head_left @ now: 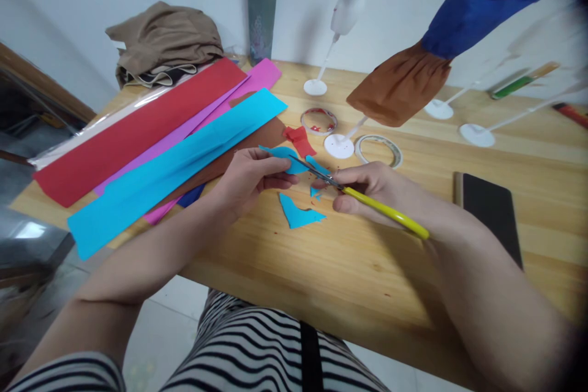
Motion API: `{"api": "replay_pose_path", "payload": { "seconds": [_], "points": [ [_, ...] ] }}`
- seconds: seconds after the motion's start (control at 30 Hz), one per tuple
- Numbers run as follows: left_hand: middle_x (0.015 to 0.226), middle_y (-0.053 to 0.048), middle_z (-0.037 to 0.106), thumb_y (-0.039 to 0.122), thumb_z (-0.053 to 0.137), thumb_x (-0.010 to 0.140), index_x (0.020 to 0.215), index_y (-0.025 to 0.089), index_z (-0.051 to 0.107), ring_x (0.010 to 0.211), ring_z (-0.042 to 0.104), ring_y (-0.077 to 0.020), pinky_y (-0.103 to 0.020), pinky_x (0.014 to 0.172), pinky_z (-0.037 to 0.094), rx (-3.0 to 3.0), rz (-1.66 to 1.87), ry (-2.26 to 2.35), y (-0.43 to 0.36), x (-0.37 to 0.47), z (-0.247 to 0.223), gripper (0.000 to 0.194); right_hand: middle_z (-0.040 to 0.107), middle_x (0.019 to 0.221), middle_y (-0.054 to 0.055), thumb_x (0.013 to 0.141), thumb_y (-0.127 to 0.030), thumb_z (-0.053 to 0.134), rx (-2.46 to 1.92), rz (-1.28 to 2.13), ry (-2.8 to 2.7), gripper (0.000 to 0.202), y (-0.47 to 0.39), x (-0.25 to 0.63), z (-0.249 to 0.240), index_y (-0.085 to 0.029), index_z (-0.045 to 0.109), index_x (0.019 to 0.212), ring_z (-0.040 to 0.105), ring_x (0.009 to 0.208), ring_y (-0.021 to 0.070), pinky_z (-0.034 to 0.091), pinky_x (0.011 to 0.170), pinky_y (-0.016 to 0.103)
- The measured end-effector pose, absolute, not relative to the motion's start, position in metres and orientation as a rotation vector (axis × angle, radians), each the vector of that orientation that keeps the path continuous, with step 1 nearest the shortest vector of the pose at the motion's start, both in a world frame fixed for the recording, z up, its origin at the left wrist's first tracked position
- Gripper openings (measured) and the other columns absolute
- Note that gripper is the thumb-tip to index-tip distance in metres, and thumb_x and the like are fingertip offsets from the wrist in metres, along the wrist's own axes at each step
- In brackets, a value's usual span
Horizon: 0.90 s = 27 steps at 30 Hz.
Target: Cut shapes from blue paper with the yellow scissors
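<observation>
My left hand pinches a small piece of blue crepe paper above the table. My right hand is closed on yellow-handled scissors, whose blades reach left to the edge of that blue piece. Beneath the hands lie a blue paper scrap, smaller blue bits and a red paper scrap. Left of my left hand a folded strip of blue crepe paper rests on brown and pink sheets, with a red strip behind it.
White stands with round bases hold small mannequins at the back; one wears brown and blue paper. Two tape rolls lie nearby. A dark phone is at right, a bottle and brown cloth at the back left.
</observation>
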<state>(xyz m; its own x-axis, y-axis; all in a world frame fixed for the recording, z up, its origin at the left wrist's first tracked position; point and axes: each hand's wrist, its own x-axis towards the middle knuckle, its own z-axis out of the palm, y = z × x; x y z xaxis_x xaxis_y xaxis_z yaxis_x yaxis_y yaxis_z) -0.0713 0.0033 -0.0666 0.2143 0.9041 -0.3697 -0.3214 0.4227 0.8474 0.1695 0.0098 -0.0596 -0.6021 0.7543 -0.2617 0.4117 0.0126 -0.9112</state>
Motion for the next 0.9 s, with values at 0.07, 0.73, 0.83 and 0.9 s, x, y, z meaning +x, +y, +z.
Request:
{"api": "replay_pose_path", "payload": {
  "seconds": [0.07, 0.73, 0.83, 0.9],
  "points": [
    [0.067, -0.008, 0.078, 0.02, 0.087, 0.071, 0.067, 0.012, 0.079, 0.061, 0.074, -0.0144, -0.02, 0.062, 0.061, 0.702, 0.961, 1.009, 0.0036, -0.0717, -0.0668, 0.013, 0.057, 0.075, 0.0, 0.072, -0.073, 0.087, -1.216, 1.594, -1.999, 0.055, 0.0092, 0.1688, -0.0573, -0.019, 0.08, 0.081, 0.043, 0.07, 0.0158, 0.039, 0.066, 0.032],
    [0.067, -0.008, 0.078, 0.018, 0.086, 0.072, 0.068, 0.011, 0.079, 0.061, 0.075, -0.0138, -0.018, 0.06, 0.06, 0.688, 0.963, 0.991, 0.0052, -0.0721, -0.0709, 0.011, 0.043, 0.068, -0.003, 0.064, -0.073, 0.089, -1.333, 1.658, -1.945, 0.056, 0.0093, 0.1672, -0.054, -0.02, 0.078, 0.077, 0.032, 0.066, 0.0132, 0.026, 0.061, 0.029],
    [0.066, -0.008, 0.077, 0.018, 0.087, 0.071, 0.067, 0.011, 0.079, 0.06, 0.075, -0.0135, -0.017, 0.059, 0.06, 0.673, 0.971, 0.989, 0.0052, -0.0712, -0.0703, 0.01, 0.044, 0.069, -0.003, 0.065, -0.072, 0.089, -1.316, 1.649, -1.942, 0.056, 0.0092, 0.1681, -0.0552, -0.019, 0.078, 0.076, 0.033, 0.067, 0.0131, 0.026, 0.061, 0.029],
    [0.066, -0.007, 0.077, 0.018, 0.087, 0.07, 0.068, 0.011, 0.079, 0.06, 0.075, -0.0137, -0.017, 0.059, 0.06, 0.667, 0.974, 0.99, 0.005, -0.071, -0.0701, 0.01, 0.044, 0.07, -0.003, 0.065, -0.073, 0.089, -1.316, 1.645, -1.939, 0.056, 0.0095, 0.1683, -0.0562, -0.019, 0.078, 0.078, 0.034, 0.068, 0.0134, 0.026, 0.061, 0.029]
  ]
}}
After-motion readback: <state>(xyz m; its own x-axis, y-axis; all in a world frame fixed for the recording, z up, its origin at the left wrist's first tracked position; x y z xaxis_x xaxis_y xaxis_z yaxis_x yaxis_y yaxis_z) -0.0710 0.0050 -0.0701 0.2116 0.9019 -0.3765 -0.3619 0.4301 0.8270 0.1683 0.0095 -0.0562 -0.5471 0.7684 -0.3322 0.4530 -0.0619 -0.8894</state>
